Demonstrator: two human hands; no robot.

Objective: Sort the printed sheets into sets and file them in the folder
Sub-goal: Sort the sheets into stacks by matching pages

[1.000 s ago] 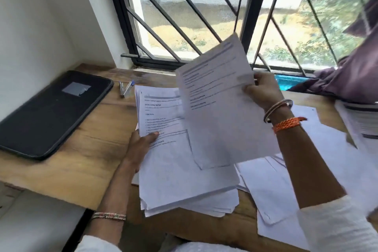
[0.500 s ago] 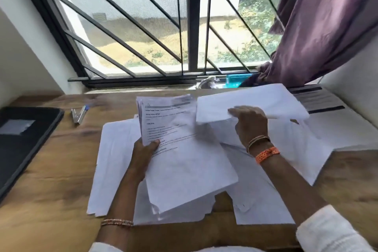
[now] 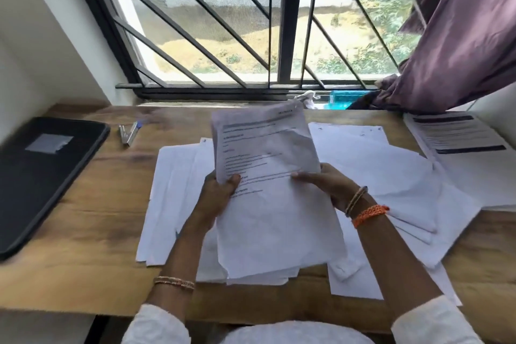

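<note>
A stack of printed sheets (image 3: 276, 220) is lifted off the desk in front of me. My left hand (image 3: 220, 193) grips its left edge, thumb on top. My right hand (image 3: 325, 183) holds the top printed sheet (image 3: 262, 145) at its lower right side, and that sheet is bent upward from the stack. Blank-side-up loose sheets (image 3: 391, 176) lie spread on the wooden desk (image 3: 83, 220) to the right, and more loose sheets (image 3: 173, 190) lie to the left under the stack. The black folder (image 3: 42, 173) lies closed at the far left.
A stapler (image 3: 127, 132) lies beside the folder near the window. More printed pages with dark bars (image 3: 458, 137) sit at the right desk edge. A purple curtain (image 3: 460, 36) hangs over the barred window, with a teal object (image 3: 343, 98) on the sill.
My right hand laid the sheet it held onto the right-hand pile, then came back to the stack and took hold of the top sheet. My view swung right, then recentred.
</note>
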